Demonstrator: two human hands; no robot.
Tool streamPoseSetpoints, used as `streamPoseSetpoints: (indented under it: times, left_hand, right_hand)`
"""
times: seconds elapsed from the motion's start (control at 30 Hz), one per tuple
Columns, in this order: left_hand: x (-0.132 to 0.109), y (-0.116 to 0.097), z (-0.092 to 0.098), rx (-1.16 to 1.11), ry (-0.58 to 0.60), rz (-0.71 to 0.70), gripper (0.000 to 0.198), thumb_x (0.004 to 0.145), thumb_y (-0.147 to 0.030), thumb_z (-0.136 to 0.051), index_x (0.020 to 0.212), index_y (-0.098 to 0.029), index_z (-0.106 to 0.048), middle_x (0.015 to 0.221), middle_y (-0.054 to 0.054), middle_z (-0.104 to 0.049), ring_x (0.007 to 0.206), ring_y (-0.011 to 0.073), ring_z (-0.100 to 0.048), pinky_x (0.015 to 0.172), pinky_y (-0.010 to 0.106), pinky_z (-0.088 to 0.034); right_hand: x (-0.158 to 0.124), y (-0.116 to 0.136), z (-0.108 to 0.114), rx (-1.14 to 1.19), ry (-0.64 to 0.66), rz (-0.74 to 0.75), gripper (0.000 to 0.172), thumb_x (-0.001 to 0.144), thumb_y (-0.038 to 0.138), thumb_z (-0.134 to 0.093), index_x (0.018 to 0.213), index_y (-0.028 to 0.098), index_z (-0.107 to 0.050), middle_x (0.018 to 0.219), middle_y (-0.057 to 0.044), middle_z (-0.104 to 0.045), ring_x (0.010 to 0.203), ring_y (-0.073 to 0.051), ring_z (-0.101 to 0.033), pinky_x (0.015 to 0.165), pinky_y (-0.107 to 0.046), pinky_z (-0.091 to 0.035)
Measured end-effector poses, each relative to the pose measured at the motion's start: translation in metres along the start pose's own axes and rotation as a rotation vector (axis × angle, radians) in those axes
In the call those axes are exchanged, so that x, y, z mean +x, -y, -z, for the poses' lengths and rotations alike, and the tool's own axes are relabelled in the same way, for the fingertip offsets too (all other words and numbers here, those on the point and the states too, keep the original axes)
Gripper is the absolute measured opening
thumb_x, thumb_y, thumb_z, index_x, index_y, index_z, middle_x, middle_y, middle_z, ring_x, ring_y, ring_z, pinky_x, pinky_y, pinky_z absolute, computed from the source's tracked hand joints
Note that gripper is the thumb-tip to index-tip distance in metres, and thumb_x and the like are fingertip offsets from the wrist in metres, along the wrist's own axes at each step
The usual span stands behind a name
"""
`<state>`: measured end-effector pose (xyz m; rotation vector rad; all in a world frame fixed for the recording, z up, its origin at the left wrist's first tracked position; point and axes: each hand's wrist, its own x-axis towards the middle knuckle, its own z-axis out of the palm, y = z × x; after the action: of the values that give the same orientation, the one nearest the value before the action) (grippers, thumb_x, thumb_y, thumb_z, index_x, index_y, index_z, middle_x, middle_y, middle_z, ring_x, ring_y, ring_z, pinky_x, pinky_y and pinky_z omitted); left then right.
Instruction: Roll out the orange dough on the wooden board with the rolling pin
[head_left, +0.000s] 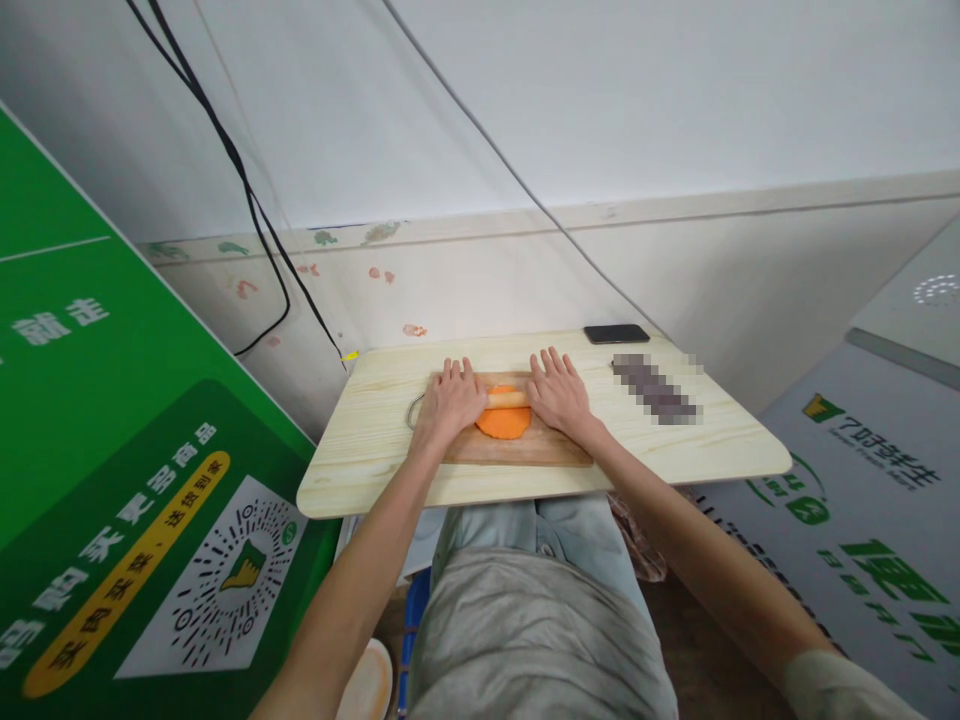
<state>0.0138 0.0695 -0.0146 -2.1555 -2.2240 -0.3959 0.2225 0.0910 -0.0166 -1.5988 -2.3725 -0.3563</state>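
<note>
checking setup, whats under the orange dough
A wooden board on the table. The dough and pin hide its middle; the left hand and right hand cover its sides.

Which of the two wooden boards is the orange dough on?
The smaller, darker board, with a metal loop at its left end; it lies on the larger pale board.

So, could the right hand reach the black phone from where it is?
Probably yes: the right hand lies open on the rolling pin, and the phone sits just beyond it on the table, with nothing between.
</note>
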Motion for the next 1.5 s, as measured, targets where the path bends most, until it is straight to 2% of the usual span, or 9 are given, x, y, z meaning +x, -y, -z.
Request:
streamPoseSetpoints:
  times: [0.1,0.27,0.43,0.7,0.87,1.1,1.23,1.33,1.5]
  left_hand:
    - [-0.02,-0.002,-0.001,0.007,-0.052,-0.003,0.067,0.109,-0.036,-0.029,0.165,-0.001,-0.037,0.165,0.027,-0.049,0.161,0.038,-0.037,0.129,0.055,-0.032]
    - [-0.057,-0.004,-0.008,-0.013,-0.162,-0.052,0.063,0.11,-0.033,-0.028,0.162,0.0,-0.042,0.16,0.026,-0.056,0.158,0.0352,-0.042,0.128,0.052,-0.036]
    - [-0.088,-0.007,-0.016,-0.044,-0.231,-0.089,0.062,0.11,-0.032,-0.027,0.159,0.0,-0.046,0.163,0.026,-0.053,0.16,0.0355,-0.04,0.131,0.053,-0.034]
    - [-0.11,-0.007,-0.017,-0.083,-0.255,-0.118,0.062,0.111,-0.032,-0.029,0.162,0.0,-0.041,0.17,0.025,-0.043,0.165,0.0338,-0.03,0.134,0.054,-0.032]
    - [-0.117,-0.006,-0.018,-0.093,-0.289,-0.135,0.061,0.11,-0.031,-0.03,0.165,-0.006,-0.038,0.17,0.022,-0.045,0.166,0.0322,-0.029,0.134,0.056,-0.032]
    - [-0.1,-0.002,-0.02,-0.102,-0.249,-0.141,0.061,0.112,-0.032,-0.027,0.16,0.003,-0.044,0.167,0.024,-0.047,0.164,0.0335,-0.033,0.135,0.052,-0.029]
    - [-0.073,0.001,-0.016,-0.125,-0.21,-0.151,0.059,0.112,-0.032,-0.027,0.157,0.0,-0.05,0.163,0.021,-0.054,0.161,0.0349,-0.039,0.132,0.054,-0.033]
    - [-0.051,0.002,-0.012,-0.118,-0.188,-0.123,0.059,0.112,-0.034,-0.028,0.161,-0.006,-0.048,0.163,0.018,-0.055,0.161,0.0347,-0.037,0.131,0.055,-0.034]
    - [-0.019,-0.002,-0.003,-0.103,-0.119,-0.041,0.06,0.112,-0.037,-0.032,0.162,-0.009,-0.047,0.162,0.018,-0.056,0.16,0.0372,-0.038,0.128,0.058,-0.034]
  right_hand:
    - [-0.017,0.005,0.004,-0.005,-0.031,0.007,0.064,0.108,0.029,-0.029,0.157,-0.009,-0.048,0.162,-0.028,-0.052,0.158,-0.035,-0.042,0.133,-0.051,-0.024]
    - [-0.051,0.013,0.013,0.024,-0.059,0.031,0.063,0.11,0.029,-0.026,0.154,-0.006,-0.054,0.157,-0.026,-0.059,0.153,-0.034,-0.049,0.133,-0.051,-0.027]
    - [-0.081,0.016,0.016,0.073,-0.126,0.065,0.064,0.11,0.03,-0.029,0.159,-0.005,-0.047,0.163,-0.026,-0.052,0.159,-0.034,-0.041,0.133,-0.053,-0.029]
    - [-0.107,0.02,0.016,0.159,-0.199,0.068,0.063,0.111,0.032,-0.032,0.168,0.004,-0.038,0.17,-0.021,-0.044,0.161,-0.033,-0.038,0.13,-0.052,-0.036]
    - [-0.116,0.024,0.018,0.156,-0.206,0.061,0.062,0.112,0.03,-0.031,0.166,0.004,-0.041,0.169,-0.021,-0.045,0.16,-0.032,-0.04,0.129,-0.05,-0.037]
    - [-0.097,0.015,0.018,0.127,-0.168,0.084,0.061,0.113,0.034,-0.029,0.159,-0.001,-0.05,0.164,-0.023,-0.051,0.156,-0.031,-0.046,0.128,-0.048,-0.038]
    - [-0.069,0.006,0.016,0.117,-0.106,0.11,0.064,0.114,0.034,-0.024,0.155,-0.004,-0.054,0.159,-0.026,-0.056,0.152,-0.031,-0.052,0.128,-0.046,-0.037]
    - [-0.047,0.002,0.015,0.1,-0.052,0.09,0.065,0.114,0.034,-0.022,0.152,-0.004,-0.057,0.158,-0.025,-0.058,0.154,-0.032,-0.049,0.129,-0.044,-0.036]
    - [-0.016,0.002,0.013,0.084,0.019,0.026,0.058,0.114,0.033,-0.026,0.155,0.005,-0.057,0.157,-0.016,-0.062,0.155,-0.032,-0.047,0.125,-0.044,-0.036]
